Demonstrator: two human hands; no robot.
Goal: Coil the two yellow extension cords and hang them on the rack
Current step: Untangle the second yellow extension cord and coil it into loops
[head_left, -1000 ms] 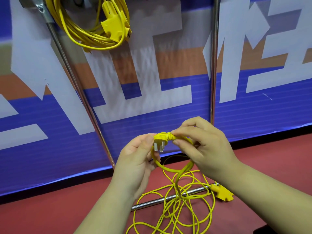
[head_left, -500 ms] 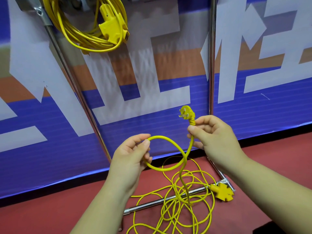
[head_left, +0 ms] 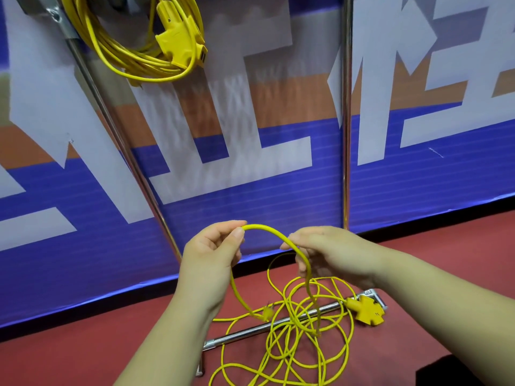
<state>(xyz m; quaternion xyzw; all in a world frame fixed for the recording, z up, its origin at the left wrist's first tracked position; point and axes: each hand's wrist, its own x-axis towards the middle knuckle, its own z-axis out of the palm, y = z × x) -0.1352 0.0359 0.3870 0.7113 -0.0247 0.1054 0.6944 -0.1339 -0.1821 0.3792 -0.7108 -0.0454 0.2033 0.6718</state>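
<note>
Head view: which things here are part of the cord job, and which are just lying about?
Job: loose yellow cord, pinched by the left hand and held by the right hand; its socket block on the floor; coiled cord already hung; rack.
Lying about: printed banner; red floor.

We see the plug [head_left: 265,313], raised in our right hand [head_left: 328,253] a moment ago, now dangling below our left hand [head_left: 213,254]; the right hand has moved down along the loose extension cord [head_left: 269,229].
</note>
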